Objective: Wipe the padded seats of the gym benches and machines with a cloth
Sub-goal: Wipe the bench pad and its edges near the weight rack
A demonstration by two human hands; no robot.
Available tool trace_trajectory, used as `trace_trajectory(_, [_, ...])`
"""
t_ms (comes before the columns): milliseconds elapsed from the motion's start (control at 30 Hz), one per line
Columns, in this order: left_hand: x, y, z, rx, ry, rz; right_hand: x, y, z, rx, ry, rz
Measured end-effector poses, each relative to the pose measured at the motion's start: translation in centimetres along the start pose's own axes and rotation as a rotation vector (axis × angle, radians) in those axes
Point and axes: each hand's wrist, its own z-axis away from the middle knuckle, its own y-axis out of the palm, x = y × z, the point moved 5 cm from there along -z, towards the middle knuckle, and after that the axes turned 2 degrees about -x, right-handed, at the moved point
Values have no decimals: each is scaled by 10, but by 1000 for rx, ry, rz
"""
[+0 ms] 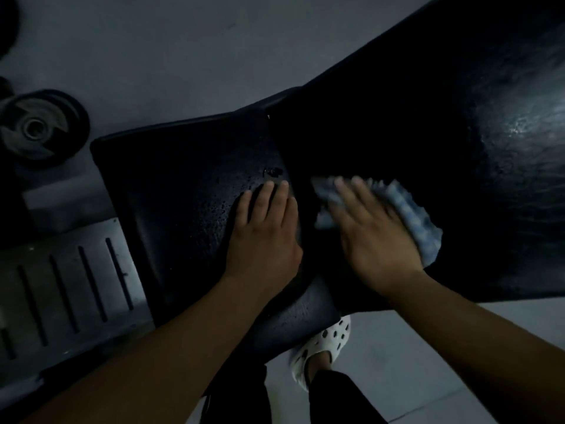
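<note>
On the black padded gym bench, seen from above in dim light:

1. Seat pad [183, 215]: smaller cushion, rounded corners, pebbled vinyl, speckled with what look like droplets. A small tear or scuff [273, 172] sits near its inner edge.
2. Back pad [443, 123]: larger cushion, the same grained vinyl with a glossy patch at the right; a narrow gap separates it from the seat pad.
3. Cloth [409, 215]: the task's item, pale blue and white, nubby, bunched. It lies on the back pad just beside the gap, mostly under the right hand.
4. Right hand [373, 231]: flat, fingers extended, pressing the cloth to the pad; nothing pinched. Blurred.
5. Left hand [266, 231]: flat, fingers straight, resting on the seat pad near the tear; holds nothing.
6. Surroundings: round weight plate [39, 127] with a metal hub, a slotted metal plate [70, 286], a perforated white clog [324, 341], and a pale floor [153, 50].

Risks, as judged:
- The cloth is held only by palm pressure, so a fast stroke could leave it behind or push it into the gap.
- Its nubby weave could catch on the tear and widen it.
- Low light and black vinyl may hide missed patches or leftover moisture.
- The left palm bears on a damp, slick surface and may slide.
</note>
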Motion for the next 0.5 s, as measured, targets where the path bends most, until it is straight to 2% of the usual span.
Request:
trace_trajectory(33, [0, 0, 2, -5, -6, -5, 5, -2, -12, -38, 94, -26])
trace_trajectory(100, [-2, -1, 8, -15, -9, 3, 27, 7, -6, -66, 96, -71])
trace_trajectory(233, [-1, -4, 21, 11, 0, -23, 35, 35, 74, 44, -208, -63])
trace_trajectory(367, [4, -8, 36, 40, -6, -62, 10, 30, 101, 98, -458, 52])
trace_trajectory(500, [2, -16, 47, 32, -16, -63, -6, 6, 97, 79, -555, 67])
